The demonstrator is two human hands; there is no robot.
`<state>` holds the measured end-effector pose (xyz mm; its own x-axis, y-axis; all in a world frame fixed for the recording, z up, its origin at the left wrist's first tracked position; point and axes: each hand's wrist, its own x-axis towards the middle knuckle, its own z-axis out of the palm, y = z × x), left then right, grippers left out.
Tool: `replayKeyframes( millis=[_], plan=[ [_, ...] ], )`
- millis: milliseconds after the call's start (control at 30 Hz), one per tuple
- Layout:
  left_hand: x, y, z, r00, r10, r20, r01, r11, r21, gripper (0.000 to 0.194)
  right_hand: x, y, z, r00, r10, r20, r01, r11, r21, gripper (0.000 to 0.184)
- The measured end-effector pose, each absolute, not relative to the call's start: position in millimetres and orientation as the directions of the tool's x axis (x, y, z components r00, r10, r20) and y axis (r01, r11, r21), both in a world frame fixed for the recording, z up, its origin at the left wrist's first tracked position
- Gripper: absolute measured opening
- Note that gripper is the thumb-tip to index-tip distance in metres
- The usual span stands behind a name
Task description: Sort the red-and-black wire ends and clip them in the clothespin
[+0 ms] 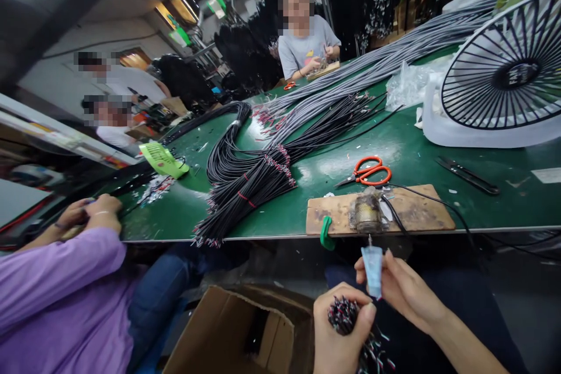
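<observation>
My left hand [337, 324] is wrapped round a thick bundle of black cables [343, 314], whose thin red, white and dark wire ends point up at me. More loose wire ends hang below that fist. My right hand [409, 289] has its fingers curled round a light blue tapered piece [372, 269], thumb on one side and fingertips on the other. This piece hangs at the metal shaft of a small motor [368, 213], at the table edge. The motor is fixed on a wooden board [421, 209]. A green clip [326, 232] grips the board's front edge.
Orange-handled scissors [372, 172] and black snips [468, 175] lie behind the board. Black cable bundles [249, 187] and grey cables [350, 85] cover the green table. A fan [512, 70] stands right. Below is an open cardboard box [219, 327]. A purple-sleeved co-worker [65, 298] sits left.
</observation>
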<state>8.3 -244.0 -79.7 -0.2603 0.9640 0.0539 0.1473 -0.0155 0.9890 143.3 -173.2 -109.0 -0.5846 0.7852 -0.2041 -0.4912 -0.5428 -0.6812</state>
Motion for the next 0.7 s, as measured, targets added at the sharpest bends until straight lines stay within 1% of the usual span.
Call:
replayKeyframes(
  millis=[67,133,200,267,333,433,467,533,600,700],
  plan=[
    [8,-244,-77,-0.257,0.964,0.061,0.161,-0.019,0.987,0.015,147,-175,-118,-0.559,0.799,-0.220,-0.504,-0.538,-0.675,0.055],
    [7,-245,-75,-0.251,0.966,0.066,0.173,-0.022,0.985,0.015,153,-176,-127,-0.516,0.825,-0.232,-0.496,-0.508,-0.704,0.052],
    [5,-248,-74,-0.230,0.971,0.065,0.172,-0.025,0.985,0.017,160,-178,-132,-0.474,0.847,-0.242,-0.425,-0.461,-0.779,0.045],
    [4,-252,-76,-0.197,0.980,0.042,0.163,-0.010,0.987,0.026,167,-181,-134,-0.449,0.862,-0.233,-0.291,-0.388,-0.875,0.035],
    [4,-257,-83,-0.186,0.982,-0.039,0.121,0.062,0.991,0.034,171,-185,-129,-0.442,0.879,-0.178,-0.153,-0.270,-0.951,0.027],
    [8,-264,-95,-0.195,0.962,-0.190,0.038,0.201,0.979,0.038,172,-193,-112,-0.467,0.884,0.004,-0.041,-0.017,-0.999,0.022],
    [10,-265,-97,-0.192,0.959,-0.211,0.037,0.222,0.974,0.038,171,-196,-105,-0.476,0.876,0.077,-0.029,0.071,-0.997,0.019],
    [14,-265,-99,-0.174,0.964,-0.201,0.086,0.218,0.972,0.037,169,-200,-94,-0.493,0.852,0.178,-0.014,0.196,-0.980,0.012],
    [16,-264,-98,-0.158,0.971,-0.178,0.119,0.197,0.973,0.034,168,-203,-87,-0.479,0.847,0.230,0.004,0.264,-0.965,0.011],
    [17,-264,-96,-0.180,0.969,-0.169,0.095,0.188,0.978,0.031,168,-204,-87,-0.441,0.869,0.224,0.043,0.269,-0.962,0.016]
  ],
)
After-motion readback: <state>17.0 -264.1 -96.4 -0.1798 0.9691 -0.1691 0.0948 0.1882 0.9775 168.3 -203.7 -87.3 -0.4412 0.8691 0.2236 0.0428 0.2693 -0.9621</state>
